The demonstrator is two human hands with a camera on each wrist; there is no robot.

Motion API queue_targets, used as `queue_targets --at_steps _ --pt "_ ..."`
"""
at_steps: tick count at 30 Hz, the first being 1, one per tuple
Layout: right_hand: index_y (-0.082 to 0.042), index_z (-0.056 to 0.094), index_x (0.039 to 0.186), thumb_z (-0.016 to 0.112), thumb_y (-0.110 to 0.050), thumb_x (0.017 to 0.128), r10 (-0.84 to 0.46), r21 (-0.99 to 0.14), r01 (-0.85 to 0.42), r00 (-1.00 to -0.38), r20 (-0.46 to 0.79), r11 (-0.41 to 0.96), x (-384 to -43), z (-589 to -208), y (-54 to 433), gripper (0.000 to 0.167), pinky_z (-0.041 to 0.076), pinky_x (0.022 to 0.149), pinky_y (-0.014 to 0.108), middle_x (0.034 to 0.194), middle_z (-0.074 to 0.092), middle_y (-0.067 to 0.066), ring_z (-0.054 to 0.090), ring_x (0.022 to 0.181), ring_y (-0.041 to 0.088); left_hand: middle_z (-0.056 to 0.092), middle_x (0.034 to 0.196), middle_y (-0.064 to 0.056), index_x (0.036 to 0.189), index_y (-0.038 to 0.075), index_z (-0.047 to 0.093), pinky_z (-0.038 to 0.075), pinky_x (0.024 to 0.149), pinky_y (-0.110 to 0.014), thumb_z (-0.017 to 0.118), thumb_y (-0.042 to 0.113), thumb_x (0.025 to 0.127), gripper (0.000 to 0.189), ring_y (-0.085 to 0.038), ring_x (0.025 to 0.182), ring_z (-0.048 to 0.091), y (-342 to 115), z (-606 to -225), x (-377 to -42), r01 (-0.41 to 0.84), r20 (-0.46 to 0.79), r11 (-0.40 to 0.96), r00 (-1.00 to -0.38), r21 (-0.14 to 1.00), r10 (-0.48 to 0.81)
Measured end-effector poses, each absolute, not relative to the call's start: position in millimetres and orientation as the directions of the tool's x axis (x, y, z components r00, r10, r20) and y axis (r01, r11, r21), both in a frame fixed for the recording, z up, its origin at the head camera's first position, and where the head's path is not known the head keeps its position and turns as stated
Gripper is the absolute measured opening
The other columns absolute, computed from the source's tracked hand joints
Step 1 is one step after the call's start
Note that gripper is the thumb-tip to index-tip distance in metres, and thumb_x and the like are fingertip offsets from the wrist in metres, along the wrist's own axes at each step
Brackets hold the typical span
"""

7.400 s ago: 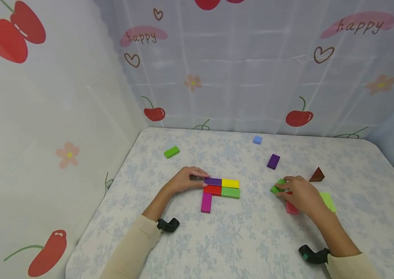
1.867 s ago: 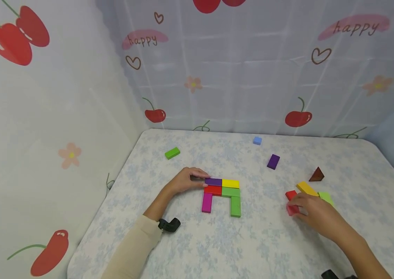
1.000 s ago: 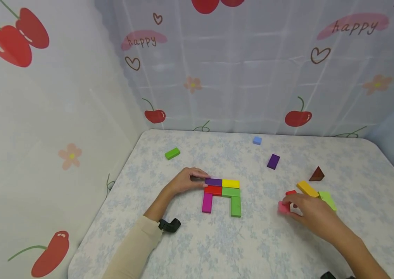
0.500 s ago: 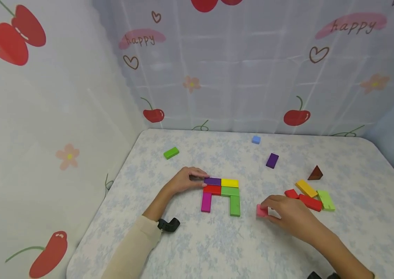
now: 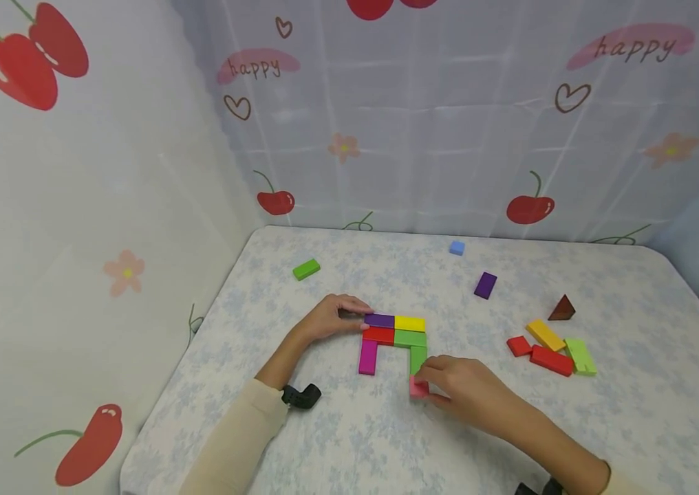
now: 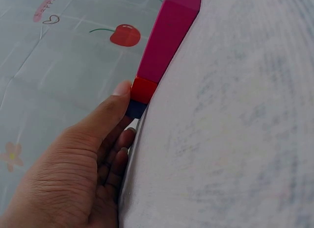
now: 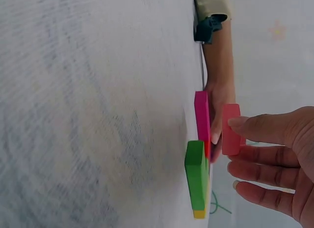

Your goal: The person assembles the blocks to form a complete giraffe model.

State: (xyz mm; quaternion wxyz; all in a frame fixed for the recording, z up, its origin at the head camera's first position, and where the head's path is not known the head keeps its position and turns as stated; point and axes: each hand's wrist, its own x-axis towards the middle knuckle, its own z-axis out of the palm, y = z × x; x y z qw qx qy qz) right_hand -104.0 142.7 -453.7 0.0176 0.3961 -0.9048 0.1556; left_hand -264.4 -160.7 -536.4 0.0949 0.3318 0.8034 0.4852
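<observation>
Misalignment threatens: the grip of the right hand (image 5: 468, 388) pinches the pink block (image 5: 417, 390), raised above the surface (image 5: 337, 443) by the near end of the green block (image 5: 418, 359); a crooked descent could nudge that askew. The left hand (image 5: 331, 317) brackets the purple block (image 5: 380, 321); whether it pinches, I cannot tell.

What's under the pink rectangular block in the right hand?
In the right wrist view, a gap separates the pink rectangular block from the patterned tabletop. In the head view, block and fingers cover whatever lies directly beneath.
</observation>
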Motion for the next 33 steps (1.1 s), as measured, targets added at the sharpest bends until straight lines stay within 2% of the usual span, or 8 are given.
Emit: queue_targets --at_steps 8,12,17,21,25,28,33 --pt "-0.017 0.076 0.097 0.085 -0.015 0.084 -0.787 -0.286 -0.795 -0.592 0.174 0.535 -100 -465 116 0.016 0.056 0.071 0.022 0.095 0.069 -0.007 0.063 0.081 0.005 0.073 0.118 -0.002 0.119 0.012 0.078 0.049 0.102 -0.035 0.083 0.016 0.086 0.034 -0.016 0.115 0.064 -159 -538 -264 0.438 0.166 0.301 -0.757 0.847 0.632" --pt "-0.018 0.074 0.095 0.083 -0.015 0.086 -0.808 -0.31 -0.806 -0.567 0.16 0.505 -100 -472 105 0.013 0.053 0.07 0.018 0.095 0.069 -0.007 0.061 0.08 0.003 0.073 0.118 -0.002 0.119 0.012 0.078 0.05 0.102 -0.036 0.084 0.015 0.085 0.034 -0.017 0.114 0.064 -160 -538 -264 0.437 0.176 0.29 -0.759 0.851 0.627" --pt "-0.018 0.075 0.096 0.082 -0.016 0.087 -0.799 -0.332 -0.786 -0.586 0.134 0.522 -102 -475 97 0.012 0.054 0.072 0.019 0.095 0.069 -0.007 0.061 0.081 0.003 0.073 0.117 0.005 0.118 0.017 0.079 0.049 0.102 -0.032 0.084 0.017 0.086 0.033 -0.01 0.114 0.063 -161 -537 -266 0.43 0.159 0.315 -0.768 0.846 0.621" --pt "-0.018 0.078 0.097 0.083 -0.016 0.086 -0.784 -0.337 -0.764 -0.612 0.107 0.55 -103 -474 96 0.012 0.056 0.075 0.022 0.097 0.07 -0.007 0.063 0.084 0.004 0.073 0.118 0.005 0.119 0.017 0.078 0.049 0.103 -0.033 0.084 0.019 0.086 0.034 -0.011 0.115 0.063 -162 -537 -265 0.432 0.156 0.318 -0.765 0.844 0.625" --pt "-0.019 0.08 0.096 0.083 -0.017 0.086 -0.778 -0.335 -0.757 -0.62 0.098 0.561 -101 -471 100 0.011 0.054 0.069 0.02 0.097 0.067 -0.005 0.059 0.076 0.004 0.072 0.118 0.005 0.12 0.017 0.078 0.049 0.103 -0.034 0.083 0.02 0.086 0.034 -0.012 0.115 0.063 -162 -537 -265 0.435 0.155 0.323 -0.764 0.84 0.627" --pt "-0.02 0.082 0.1 0.082 -0.018 0.087 -0.786 -0.341 -0.754 -0.615 0.068 0.561 -98 -471 105 0.014 0.05 0.065 0.016 0.095 0.063 -0.005 0.052 0.071 0.003 0.073 0.118 0.005 0.12 0.017 0.078 0.049 0.103 -0.034 0.083 0.02 0.087 0.034 -0.012 0.116 0.063 -162 -537 -266 0.443 0.163 0.318 -0.76 0.838 0.629" --pt "-0.017 0.078 0.119 0.08 -0.026 0.09 -0.81 -0.332 -0.767 -0.586 0.014 0.549 -94 -474 109 0.031 0.051 0.07 0.016 0.1 0.065 -0.004 0.054 0.078 0.002 0.073 0.118 0.003 0.119 0.016 0.078 0.048 0.104 -0.034 0.084 0.019 0.086 0.034 -0.013 0.115 0.063 -161 -536 -266 0.446 0.167 0.311 -0.756 0.839 0.632"
